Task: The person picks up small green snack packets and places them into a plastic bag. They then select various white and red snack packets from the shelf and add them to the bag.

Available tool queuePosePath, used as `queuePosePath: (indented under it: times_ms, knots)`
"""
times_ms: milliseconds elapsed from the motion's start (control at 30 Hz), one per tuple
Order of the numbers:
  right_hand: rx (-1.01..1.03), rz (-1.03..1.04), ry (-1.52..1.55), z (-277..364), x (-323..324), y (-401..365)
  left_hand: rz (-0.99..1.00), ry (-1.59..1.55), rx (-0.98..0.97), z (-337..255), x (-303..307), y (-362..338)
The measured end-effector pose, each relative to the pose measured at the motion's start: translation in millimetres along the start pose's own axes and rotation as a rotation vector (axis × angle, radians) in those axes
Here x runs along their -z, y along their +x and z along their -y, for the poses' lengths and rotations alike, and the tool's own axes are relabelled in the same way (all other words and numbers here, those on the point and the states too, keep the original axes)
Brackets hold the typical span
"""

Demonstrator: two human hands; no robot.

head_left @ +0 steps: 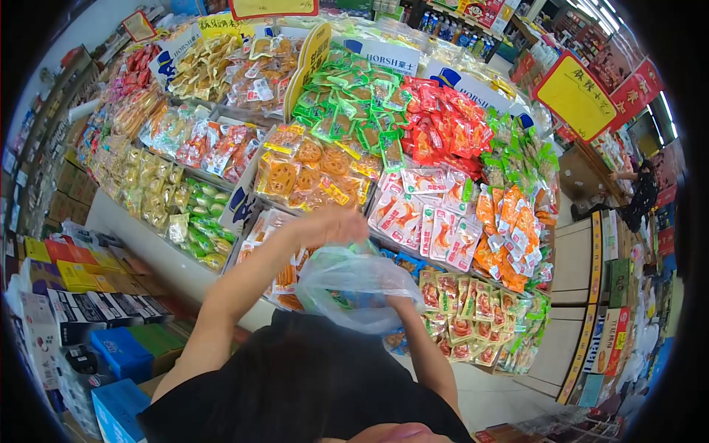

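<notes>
I hold a thin clear plastic bag (353, 284) in front of my chest with both hands. My left hand (332, 225) is closed on the bag's top edge, just in front of the snack display. My right hand (402, 303) grips the bag's lower right side and is mostly hidden behind the plastic. The bag looks crumpled, and I cannot tell what is inside it. Trays of small packets lie right behind it: white-and-red packets (425, 214) and yellow lotus-root packets (306, 166).
A sloped display holds several bins of packaged snacks: green packets (354, 103), red packets (443, 129), orange packets (509, 221). A yellow sign (576, 96) stands at the upper right. Stacked cartons (122, 347) sit low on the left. Another person (642, 193) stands far right.
</notes>
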State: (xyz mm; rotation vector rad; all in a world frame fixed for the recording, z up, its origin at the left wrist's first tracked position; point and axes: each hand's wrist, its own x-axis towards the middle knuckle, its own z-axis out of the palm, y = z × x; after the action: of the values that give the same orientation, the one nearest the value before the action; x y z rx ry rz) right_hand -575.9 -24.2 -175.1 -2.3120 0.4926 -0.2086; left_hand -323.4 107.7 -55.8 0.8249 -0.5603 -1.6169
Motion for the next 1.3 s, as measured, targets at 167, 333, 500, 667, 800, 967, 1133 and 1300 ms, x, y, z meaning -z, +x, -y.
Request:
queuePosePath:
  times_ms: [167,333,500,667,800,967,1133,1300]
  knots:
    - [0.024,0.052,0.000,22,3,-6,0.067,0.255,0.253,64,-61,-60]
    - [-0.109,0.626,-0.038,99,13,-6,-0.231,1.032,0.213,129,-51,-66]
    - [-0.014,0.584,-0.260,102,-13,-8,-0.644,1.471,-0.047,167,-50,-64]
    - [0.265,0.450,-0.403,88,-33,-21,-0.794,1.652,-0.254,189,-27,-61]
    - [0.189,0.594,-0.361,106,-24,-17,-0.814,1.588,-0.153,180,-38,-60]
    - [0.069,0.640,-0.318,102,-28,-18,-0.767,1.610,-0.045,175,-24,-55]
    - [-0.025,0.541,-0.052,92,-15,-20,-0.573,1.391,0.013,144,-31,-56]
    - [-0.177,0.548,0.070,93,8,-18,-0.419,1.321,0.222,130,-50,-63]
